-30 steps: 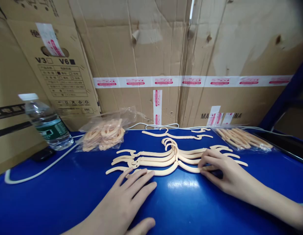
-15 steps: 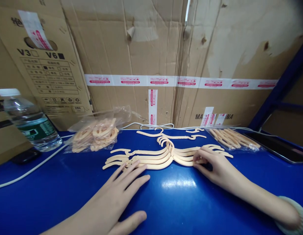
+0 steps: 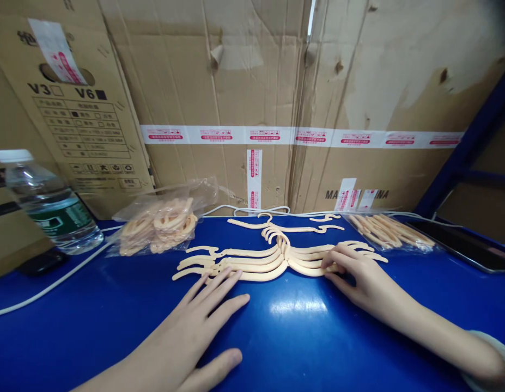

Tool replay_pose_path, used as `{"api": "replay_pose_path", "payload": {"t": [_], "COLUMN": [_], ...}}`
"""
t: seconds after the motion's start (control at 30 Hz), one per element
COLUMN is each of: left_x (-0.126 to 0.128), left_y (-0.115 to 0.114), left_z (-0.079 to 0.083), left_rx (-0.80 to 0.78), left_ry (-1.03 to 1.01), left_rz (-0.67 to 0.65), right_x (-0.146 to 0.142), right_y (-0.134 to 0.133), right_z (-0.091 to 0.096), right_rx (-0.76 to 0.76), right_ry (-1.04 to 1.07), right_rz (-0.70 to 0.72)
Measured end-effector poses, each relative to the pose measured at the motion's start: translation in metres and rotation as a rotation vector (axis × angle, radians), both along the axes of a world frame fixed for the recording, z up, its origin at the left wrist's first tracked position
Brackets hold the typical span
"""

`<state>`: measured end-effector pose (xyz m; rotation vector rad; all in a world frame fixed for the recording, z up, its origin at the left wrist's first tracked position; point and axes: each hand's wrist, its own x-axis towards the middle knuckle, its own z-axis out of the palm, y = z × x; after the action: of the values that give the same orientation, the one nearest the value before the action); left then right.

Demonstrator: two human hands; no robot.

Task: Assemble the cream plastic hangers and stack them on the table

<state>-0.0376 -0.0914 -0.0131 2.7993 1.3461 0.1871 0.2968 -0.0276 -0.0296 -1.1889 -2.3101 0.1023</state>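
Several cream-coloured hangers (image 3: 260, 268) lie overlapped in a row on the blue table (image 3: 301, 348), their hooks bunched at the middle. My left hand (image 3: 195, 321) is spread, its fingertips resting on the left arm of the nearest hanger. On the right side my right hand (image 3: 354, 272) has thumb and fingers pinched at the right arm of the front hanger. Behind the row lies another hanger (image 3: 252, 224), and a small loose hooked piece (image 3: 326, 217) is near it at the back.
At the left back sits a clear bag of curved cream pieces (image 3: 158, 226), beside a water bottle (image 3: 52, 207). A second bag of cream pieces (image 3: 391, 231) and a dark flat device (image 3: 464, 245) lie at right. White cable (image 3: 48, 288) crosses the left. Cardboard (image 3: 219, 98) stands behind.
My left hand's fingers have shifted very slightly on the hanger. The front hangers have moved a little; my right hand stays almost in place.
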Motion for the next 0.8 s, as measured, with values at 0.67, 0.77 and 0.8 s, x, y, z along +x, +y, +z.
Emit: {"api": "replay_pose_path", "payload": {"t": [0.67,0.77,0.8], "left_x": [-0.002,-0.002,-0.001], "left_y": [-0.001,-0.002,-0.002], "left_z": [-0.004,-0.004,-0.004], "left_rx": [0.089,0.114,0.119], "left_ry": [-0.145,-0.192,-0.2], "left_rz": [-0.065,-0.088,-0.094], "right_x": [-0.004,-0.002,-0.001], "right_y": [-0.011,-0.011,-0.011], "right_z": [0.002,0.001,0.001], "right_rx": [0.011,-0.049,-0.074], "right_ry": [-0.02,-0.019,-0.02], "right_rz": [-0.048,-0.055,-0.049]}}
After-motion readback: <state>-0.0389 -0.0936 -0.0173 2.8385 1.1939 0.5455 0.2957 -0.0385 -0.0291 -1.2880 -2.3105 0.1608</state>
